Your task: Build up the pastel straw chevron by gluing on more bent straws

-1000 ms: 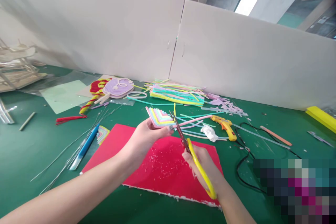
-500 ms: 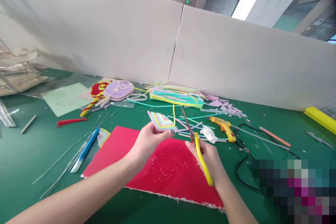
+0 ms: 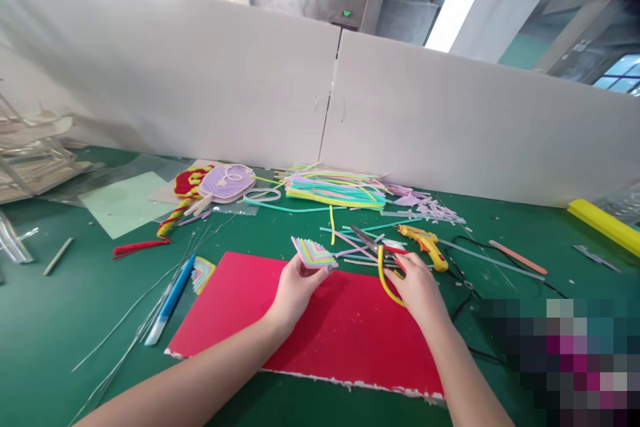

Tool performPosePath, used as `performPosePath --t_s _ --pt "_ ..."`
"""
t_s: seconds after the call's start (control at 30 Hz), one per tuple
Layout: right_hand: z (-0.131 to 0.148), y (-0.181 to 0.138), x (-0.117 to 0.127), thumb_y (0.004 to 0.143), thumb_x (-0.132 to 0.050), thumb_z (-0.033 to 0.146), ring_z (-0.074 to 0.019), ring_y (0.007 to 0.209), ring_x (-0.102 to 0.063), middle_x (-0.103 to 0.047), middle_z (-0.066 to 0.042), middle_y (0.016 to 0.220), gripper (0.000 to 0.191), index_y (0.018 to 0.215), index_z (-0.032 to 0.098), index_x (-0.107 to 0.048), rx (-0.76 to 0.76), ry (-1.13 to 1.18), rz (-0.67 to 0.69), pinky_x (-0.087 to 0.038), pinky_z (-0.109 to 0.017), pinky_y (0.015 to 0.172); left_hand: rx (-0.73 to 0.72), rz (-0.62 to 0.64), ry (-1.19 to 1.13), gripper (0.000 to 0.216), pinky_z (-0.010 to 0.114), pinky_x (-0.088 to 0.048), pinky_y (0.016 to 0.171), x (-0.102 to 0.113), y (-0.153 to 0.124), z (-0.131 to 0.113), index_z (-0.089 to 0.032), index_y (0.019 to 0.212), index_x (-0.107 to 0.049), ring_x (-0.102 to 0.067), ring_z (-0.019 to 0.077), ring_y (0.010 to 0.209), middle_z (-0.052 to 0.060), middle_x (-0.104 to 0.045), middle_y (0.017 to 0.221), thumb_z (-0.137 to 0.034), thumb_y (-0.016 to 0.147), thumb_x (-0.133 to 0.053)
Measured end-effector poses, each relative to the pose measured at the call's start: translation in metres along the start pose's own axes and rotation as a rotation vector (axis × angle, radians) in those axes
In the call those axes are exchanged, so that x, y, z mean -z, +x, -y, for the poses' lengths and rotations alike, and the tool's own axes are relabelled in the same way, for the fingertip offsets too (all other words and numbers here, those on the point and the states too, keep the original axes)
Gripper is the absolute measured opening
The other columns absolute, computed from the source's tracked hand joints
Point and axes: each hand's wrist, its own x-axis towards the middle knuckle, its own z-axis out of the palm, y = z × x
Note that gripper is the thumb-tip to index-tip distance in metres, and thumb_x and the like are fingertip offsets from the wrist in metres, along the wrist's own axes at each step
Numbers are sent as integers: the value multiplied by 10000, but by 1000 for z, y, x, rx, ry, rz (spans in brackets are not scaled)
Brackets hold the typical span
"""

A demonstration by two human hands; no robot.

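My left hand point(image 3: 303, 283) pinches a small fan-shaped piece of pastel striped pipe cleaners point(image 3: 315, 253) between thumb and fingers, above the red board point(image 3: 240, 287). In my right hand point(image 3: 419, 283) is a pair of scissors point(image 3: 387, 280) with yellow and red handles; the dark blades point up and left, apart from the striped piece. Part of the handles is hidden by my fingers. A similar striped piece point(image 3: 202, 273) lies left of the board, beside a blue pen-like tool point(image 3: 175, 293). Loose pipe cleaners point(image 3: 345, 233) lie just behind the scissors.
A bundle of pipe cleaners point(image 3: 335, 190) lies at the back, with lilac scraps point(image 3: 430, 205) to its right. The yellow glue gun point(image 3: 425, 245) trails a black cord. Thin wires point(image 3: 125, 320) and a lilac fan-shaped craft point(image 3: 227, 183) lie left; a white partition point(image 3: 200, 80) closes the back.
The scissors have turned from nearly upright to leaning left, and my right hand has shifted right. Most of the small scraps on the red board are gone. My left hand keeps the striped piece.
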Motion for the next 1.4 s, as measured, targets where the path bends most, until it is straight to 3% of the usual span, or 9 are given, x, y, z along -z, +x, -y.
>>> performPosePath --t_s 0.3,0.4,0.47,0.6,0.73,0.83,1.03,1.23,1.4 --pt "-5 15 12 759 -618 187 -271 991 -601 -618 -118 1064 305 1060 150 -644 97 -93 91 -481 -373 869 -26 26 -50 366 351 -507 874 2 1 6 -134 954 -619 -678 255 952 109 -724 996 -301 653 -745" --pt "-4 28 26 704 -633 94 -283 977 -603 -640 -113 1036 303 996 163 -674 103 -167 181 -471 -392 867 -28 32 -62 361 346 -508 870 2 2 7 -133 946 -620 -678 254 950 112 -724 993 -295 650 -749" --pt "5 34 33 730 -586 79 -281 949 -608 -653 -114 995 256 949 167 -686 81 -170 138 -470 -402 849 -36 39 -76 365 340 -512 857 2 2 8 -132 947 -614 -684 250 932 113 -725 985 -290 647 -751" --pt "46 30 37 847 -514 225 -237 900 -619 -670 -88 944 175 882 187 -681 68 181 -64 -490 -363 808 -42 61 -80 350 327 -513 845 2 3 9 -133 937 -609 -686 240 919 109 -727 972 -293 656 -743" --pt "95 11 29 850 -546 374 -197 858 -631 -674 -59 927 215 890 212 -682 16 628 35 -519 -302 734 -71 105 -54 352 321 -514 829 1 2 9 -140 938 -609 -683 237 917 103 -726 973 -297 653 -741" --pt "112 2 22 825 -583 384 -184 864 -629 -663 -49 956 209 902 215 -679 19 795 144 -517 -292 750 -104 135 3 355 315 -512 810 1 2 10 -140 956 -609 -674 233 917 100 -715 993 -289 657 -731" --pt "105 0 10 761 -647 367 -196 861 -639 -675 -26 866 158 782 211 -654 -75 988 228 -519 -318 787 -144 257 132 364 298 -502 772 0 -2 12 -150 985 -588 -656 207 854 67 -693 925 -257 665 -724" --pt "102 0 8 747 -658 328 -181 850 -640 -670 -7 862 111 778 222 -649 -107 1006 292 -522 -315 792 -98 277 146 323 304 -498 797 -1 -8 5 -148 1005 -608 -643 225 900 86 -691 959 -348 759 -667" --pt "94 25 13 808 -595 364 -179 824 -655 -691 -23 845 174 829 205 -662 -3 882 307 -527 -300 772 18 133 71 411 324 -500 840 -2 -9 0 -129 959 -666 -649 254 933 99 -708 965 -498 800 -580"
